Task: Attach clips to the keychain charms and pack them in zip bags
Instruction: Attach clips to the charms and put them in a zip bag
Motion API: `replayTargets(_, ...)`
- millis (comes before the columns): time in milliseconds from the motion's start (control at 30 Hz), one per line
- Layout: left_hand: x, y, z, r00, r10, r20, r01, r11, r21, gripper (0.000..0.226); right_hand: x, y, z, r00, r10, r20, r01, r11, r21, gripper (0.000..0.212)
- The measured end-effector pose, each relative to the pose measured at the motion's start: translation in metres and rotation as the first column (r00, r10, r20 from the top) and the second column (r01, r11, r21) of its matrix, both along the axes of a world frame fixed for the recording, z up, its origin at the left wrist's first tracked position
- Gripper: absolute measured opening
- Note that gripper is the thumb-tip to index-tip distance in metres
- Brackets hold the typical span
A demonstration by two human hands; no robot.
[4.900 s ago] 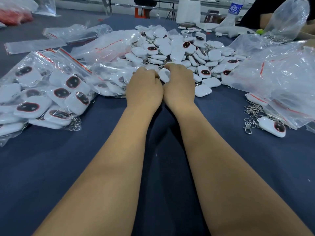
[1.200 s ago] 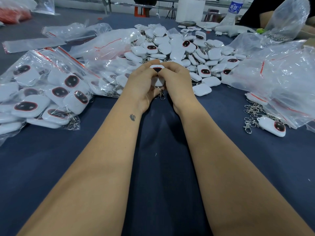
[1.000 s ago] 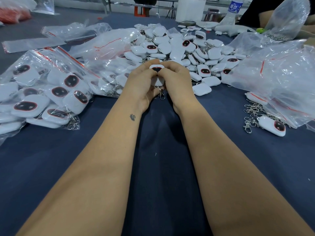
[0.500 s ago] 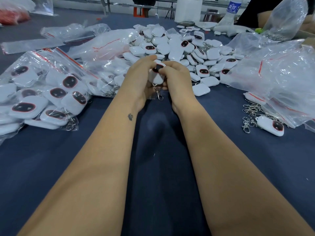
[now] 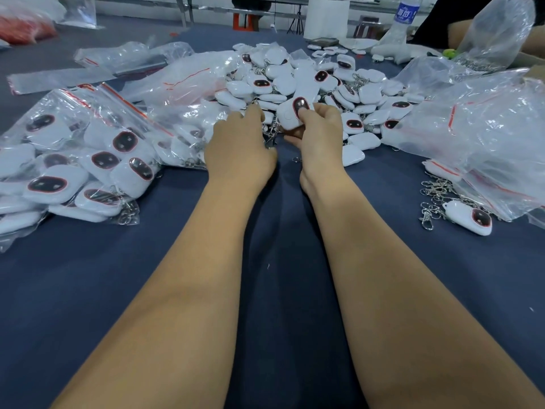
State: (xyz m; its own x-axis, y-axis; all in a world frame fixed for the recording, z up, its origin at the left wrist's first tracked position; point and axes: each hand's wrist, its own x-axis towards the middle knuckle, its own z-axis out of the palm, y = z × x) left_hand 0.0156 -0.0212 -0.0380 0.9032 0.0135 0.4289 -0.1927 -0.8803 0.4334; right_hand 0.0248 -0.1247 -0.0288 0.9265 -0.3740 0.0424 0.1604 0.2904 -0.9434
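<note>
White charm (image 5: pixel 290 115) pinched in your right hand (image 5: pixel 320 137); left hand (image 5: pixel 239 149) reaches, fingers hidden, grip unclear. Filled zip bags (image 5: pixel 88 160) left; loose pile (image 5: pixel 309 84) remains.

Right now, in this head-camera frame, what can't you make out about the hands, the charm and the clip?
- Left hand: fingertips hidden behind its own back; whether they hold anything cannot be told.
- Charm in the right hand: its lower part is covered by the fingers, so whether a clip is attached cannot be told.
- Water bottle: top cut off by the upper edge.
- Red bag, far left: blurred, contents unclear.
</note>
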Motion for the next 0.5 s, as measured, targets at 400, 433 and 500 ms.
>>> replayTargets(400, -0.007, -0.001, 0.01, 0.988, 0.042, 0.149, 0.066, 0.756, -0.652, 0.025, -0.013, 0.015, 0.006, 0.947, 0.307, 0.097, -0.322, 0.908, 0.269, 0.019)
replayTargets(433, -0.008, -0.001, 0.011, 0.983, 0.044, 0.176, 0.088, 0.734, -0.674, 0.024, -0.013, 0.016, 0.005, 0.947, 0.309, 0.087, -0.321, 0.925, 0.206, 0.01)
replayTargets(500, -0.009, -0.003, 0.013, 0.973, 0.035, 0.227, 0.137, 0.703, -0.698, 0.023, -0.015, 0.018, 0.004, 0.954, 0.296, 0.057, -0.297, 0.954, 0.024, 0.009)
